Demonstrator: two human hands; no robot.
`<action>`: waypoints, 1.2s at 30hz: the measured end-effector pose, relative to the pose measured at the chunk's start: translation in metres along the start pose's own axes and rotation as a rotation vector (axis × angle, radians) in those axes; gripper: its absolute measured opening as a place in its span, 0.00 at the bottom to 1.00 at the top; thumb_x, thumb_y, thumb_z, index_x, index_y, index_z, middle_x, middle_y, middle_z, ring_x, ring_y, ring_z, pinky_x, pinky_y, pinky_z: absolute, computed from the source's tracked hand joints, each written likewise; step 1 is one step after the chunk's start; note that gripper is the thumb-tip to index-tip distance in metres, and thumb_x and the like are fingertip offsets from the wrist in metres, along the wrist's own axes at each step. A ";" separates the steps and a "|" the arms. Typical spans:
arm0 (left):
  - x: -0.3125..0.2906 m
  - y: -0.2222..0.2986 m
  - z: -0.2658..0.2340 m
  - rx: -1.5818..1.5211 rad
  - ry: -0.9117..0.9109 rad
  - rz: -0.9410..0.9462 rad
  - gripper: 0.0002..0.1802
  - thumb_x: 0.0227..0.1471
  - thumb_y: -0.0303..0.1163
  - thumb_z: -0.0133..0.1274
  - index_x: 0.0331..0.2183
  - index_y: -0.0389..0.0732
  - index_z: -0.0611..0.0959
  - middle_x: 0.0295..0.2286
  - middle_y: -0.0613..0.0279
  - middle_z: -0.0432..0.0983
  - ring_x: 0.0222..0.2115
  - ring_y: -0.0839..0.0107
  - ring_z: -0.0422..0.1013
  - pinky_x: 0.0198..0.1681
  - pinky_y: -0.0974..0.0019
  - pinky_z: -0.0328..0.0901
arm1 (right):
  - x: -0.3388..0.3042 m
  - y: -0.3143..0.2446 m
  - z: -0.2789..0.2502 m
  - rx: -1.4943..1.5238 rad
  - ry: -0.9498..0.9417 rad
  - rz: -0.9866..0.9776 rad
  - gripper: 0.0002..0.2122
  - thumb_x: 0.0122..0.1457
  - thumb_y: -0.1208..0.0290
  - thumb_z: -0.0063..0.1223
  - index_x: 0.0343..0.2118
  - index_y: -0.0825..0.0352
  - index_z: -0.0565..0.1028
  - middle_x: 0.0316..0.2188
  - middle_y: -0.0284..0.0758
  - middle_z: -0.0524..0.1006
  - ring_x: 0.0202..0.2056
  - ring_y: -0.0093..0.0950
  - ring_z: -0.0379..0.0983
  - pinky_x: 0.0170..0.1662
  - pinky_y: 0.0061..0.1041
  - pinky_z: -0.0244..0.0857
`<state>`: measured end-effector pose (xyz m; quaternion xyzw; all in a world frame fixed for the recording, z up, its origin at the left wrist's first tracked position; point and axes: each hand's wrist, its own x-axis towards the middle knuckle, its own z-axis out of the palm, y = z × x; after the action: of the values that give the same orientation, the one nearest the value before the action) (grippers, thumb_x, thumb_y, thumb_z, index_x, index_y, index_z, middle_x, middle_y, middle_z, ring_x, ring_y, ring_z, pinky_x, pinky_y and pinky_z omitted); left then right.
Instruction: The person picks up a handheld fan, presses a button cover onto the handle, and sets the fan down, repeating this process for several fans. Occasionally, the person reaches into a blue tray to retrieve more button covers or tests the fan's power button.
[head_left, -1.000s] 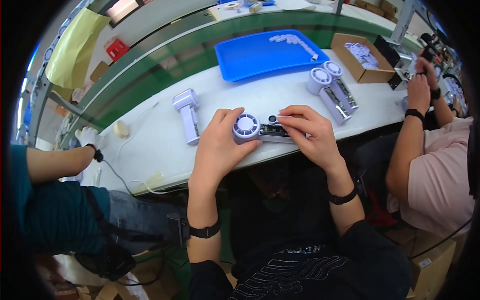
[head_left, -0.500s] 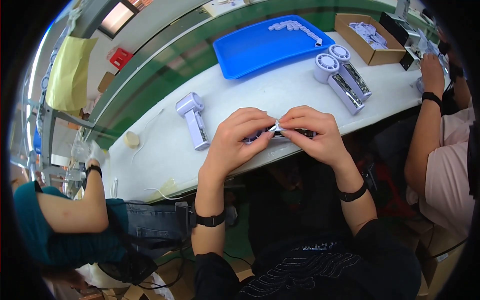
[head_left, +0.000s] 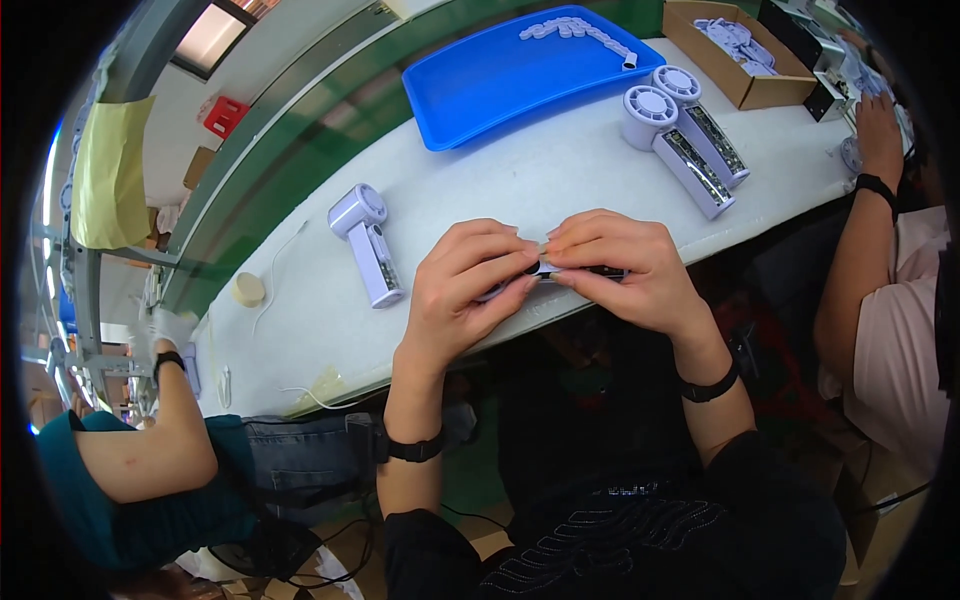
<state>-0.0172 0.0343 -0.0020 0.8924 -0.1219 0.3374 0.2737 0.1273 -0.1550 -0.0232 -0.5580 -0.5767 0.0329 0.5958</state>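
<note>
My left hand (head_left: pixel 468 272) and my right hand (head_left: pixel 628 268) meet at the table's near edge, fingers closed on a handheld fan (head_left: pixel 606 271). Most of that fan is hidden behind them; its opened handle shows dark inside, near the right fingers. Between my fingertips is a small whitish piece (head_left: pixel 546 268), pinched against the handle from both sides. To the left lies another lilac handheld fan (head_left: pixel 376 262), its handle partly open. Two more fans, a nearer one (head_left: pixel 690 172) and a farther one (head_left: pixel 718 145), lie side by side at the right with circuit boards exposed.
A blue tray (head_left: pixel 480 95) with a row of small lilac pieces stands at the back. Behind the right fans is a cardboard box (head_left: pixel 778 92) of lilac parts. A tape roll (head_left: pixel 248 290) and thin white cable lie left. Co-workers' arms reach in at both sides.
The whitish piece, raised between my fingertips before, now sits lower and flatter on the fan handle. My hands stay in nearly the same place; the whole view has shifted slightly.
</note>
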 end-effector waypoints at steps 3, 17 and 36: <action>0.002 -0.002 0.001 0.004 -0.013 0.004 0.13 0.44 0.23 0.70 0.36 0.39 0.90 0.37 0.62 0.85 0.42 0.58 0.78 0.43 0.60 0.74 | 0.000 -0.007 -0.003 0.005 0.010 0.061 0.08 0.53 0.83 0.68 0.37 0.71 0.85 0.38 0.39 0.84 0.43 0.36 0.84 0.47 0.30 0.78; 0.002 -0.002 0.006 0.031 0.011 0.019 0.14 0.42 0.22 0.70 0.36 0.38 0.89 0.36 0.61 0.84 0.40 0.58 0.78 0.41 0.60 0.74 | -0.007 -0.003 -0.002 -0.103 0.022 0.044 0.13 0.51 0.81 0.71 0.40 0.71 0.85 0.38 0.40 0.83 0.41 0.34 0.83 0.44 0.27 0.78; -0.006 -0.016 -0.001 0.040 -0.046 0.110 0.17 0.43 0.20 0.68 0.39 0.31 0.87 0.38 0.50 0.84 0.41 0.49 0.77 0.47 0.54 0.73 | -0.018 -0.002 0.007 -0.344 -0.027 -0.066 0.22 0.48 0.85 0.72 0.49 0.75 0.82 0.47 0.47 0.80 0.44 0.39 0.82 0.46 0.31 0.79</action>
<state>-0.0155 0.0477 -0.0117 0.8971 -0.1704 0.3337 0.2339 0.1154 -0.1631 -0.0355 -0.6320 -0.5997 -0.0783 0.4847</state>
